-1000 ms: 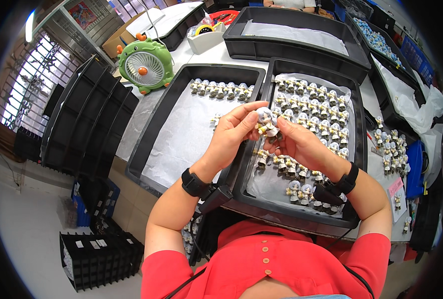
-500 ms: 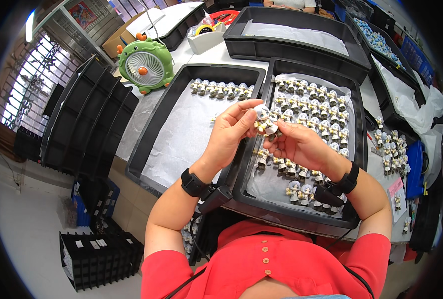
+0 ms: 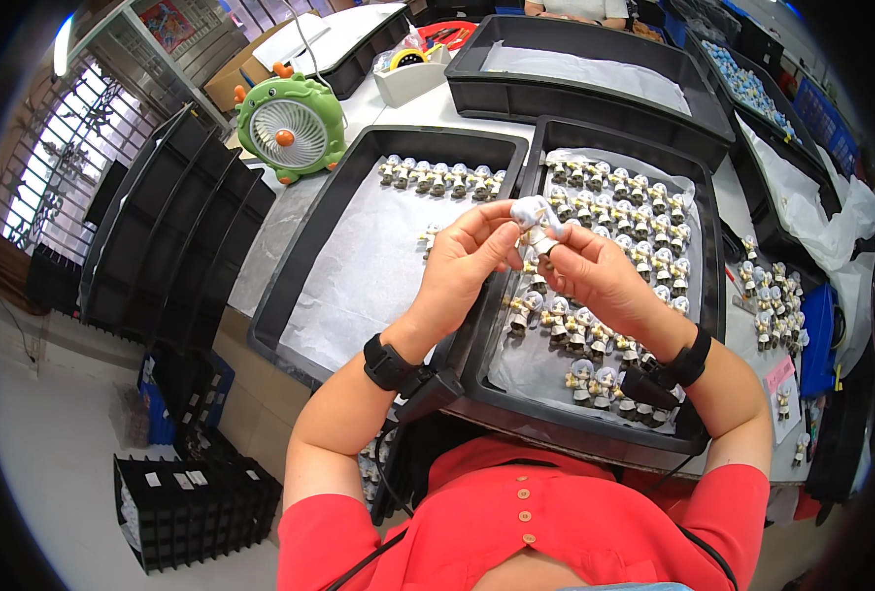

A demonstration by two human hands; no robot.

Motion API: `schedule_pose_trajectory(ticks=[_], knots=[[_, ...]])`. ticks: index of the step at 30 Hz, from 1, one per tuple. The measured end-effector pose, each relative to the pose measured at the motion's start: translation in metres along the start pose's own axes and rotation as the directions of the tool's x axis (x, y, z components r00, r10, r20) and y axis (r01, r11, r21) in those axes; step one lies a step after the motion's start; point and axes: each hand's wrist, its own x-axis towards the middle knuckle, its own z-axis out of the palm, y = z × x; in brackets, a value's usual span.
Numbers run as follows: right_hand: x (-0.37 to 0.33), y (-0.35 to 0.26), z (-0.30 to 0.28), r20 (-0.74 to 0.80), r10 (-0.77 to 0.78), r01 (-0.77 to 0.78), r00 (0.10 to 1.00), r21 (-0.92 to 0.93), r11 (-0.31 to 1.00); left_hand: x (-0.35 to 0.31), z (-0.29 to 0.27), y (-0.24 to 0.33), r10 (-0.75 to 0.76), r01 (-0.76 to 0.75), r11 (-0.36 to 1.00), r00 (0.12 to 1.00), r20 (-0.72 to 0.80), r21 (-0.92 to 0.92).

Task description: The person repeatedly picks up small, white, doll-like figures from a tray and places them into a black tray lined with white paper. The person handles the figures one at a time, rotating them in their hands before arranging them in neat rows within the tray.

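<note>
Between my two hands, above the rim where two black trays meet, is a small white-haired figurine (image 3: pixel 539 219). My left hand (image 3: pixel 472 258) pinches it at its left side with thumb and fingers. From the right, my right hand (image 3: pixel 595 271) grips its lower part and side, the fingers closed. Beneath the right hand, a paper-lined black tray (image 3: pixel 710 295) holds rows of like figurines (image 3: pixel 610 212). The left black tray (image 3: pixel 290 276) has a row of figurines (image 3: pixel 440 178) along its far end, and one more figurine (image 3: pixel 428 236) stands near my left hand.
A green fan (image 3: pixel 288 130) stands at the back left, near a white tape holder (image 3: pixel 410 79). Another black tray (image 3: pixel 585 94) lies beyond. More loose figurines (image 3: pixel 777 300) crowd the table at the right. Stacked black trays (image 3: pixel 167 236) rise at the left. A person (image 3: pixel 577 10) sits opposite.
The figurine has been turned and tilted between my fingers, so its face no longer shows as before. Both hands have shifted slightly to the right.
</note>
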Motion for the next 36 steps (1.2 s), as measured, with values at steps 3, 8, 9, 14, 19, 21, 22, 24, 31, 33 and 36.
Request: schedule_pose_trajectory(ticks=[3,8,9,14,19,21,22,24,31,33,36], knots=[[-0.0014,-0.0023,0.0048,-0.046,-0.077,0.069,0.996,-0.158,0.985,-0.0004,0.0006,-0.0015,-0.03,0.031,0.999,0.999,0.032,-0.016],[-0.0015,0.002,0.0063,-0.052,-0.246,0.221,0.968,-0.294,0.93,-0.0012,0.0007,-0.0016,-0.007,0.013,0.998,0.993,0.121,-0.054],[-0.0012,0.0039,0.0053,-0.055,-0.278,0.245,0.959,-0.334,0.91,-0.0018,0.0026,-0.0017,0.025,-0.019,0.999,0.988,0.15,-0.036],[-0.0018,0.0064,0.0047,-0.016,-0.387,0.327,0.922,-0.504,0.799,-0.0043,0.0073,0.0032,0.069,-0.073,0.997,0.972,0.224,0.008],[-0.0015,0.0053,0.0069,-0.025,-0.379,0.315,0.925,-0.506,0.803,-0.0026,0.005,0.0017,0.041,-0.042,0.999,0.978,0.204,0.001],[-0.0021,0.006,0.007,-0.019,-0.388,0.323,0.922,-0.52,0.791,-0.0029,0.0047,0.0016,0.042,-0.043,0.999,0.976,0.213,-0.002],[-0.0024,0.0062,0.0063,-0.009,-0.396,0.328,0.918,-0.543,0.773,-0.003,0.0046,0.0016,0.043,-0.043,0.999,0.975,0.219,-0.004],[-0.003,0.0068,0.0047,0.01,-0.411,0.337,0.912,-0.589,0.734,-0.003,0.0043,0.0016,0.016,-0.013,1.0,0.978,0.206,-0.016],[-0.0031,0.0059,0.0058,0.009,-0.407,0.335,0.913,-0.587,0.737,-0.002,0.0005,-0.0009,-0.082,0.114,0.978,0.98,0.18,-0.177],[-0.0035,0.0046,0.0065,0.01,-0.397,0.33,0.918,-0.576,0.748,-0.0022,0.0007,-0.0018,-0.078,0.108,0.978,0.983,0.168,-0.179],[-0.0037,0.0034,0.0067,0.02,-0.392,0.332,0.92,-0.573,0.749,-0.0023,0.0008,-0.0018,-0.073,0.103,0.978,0.984,0.161,-0.184]])
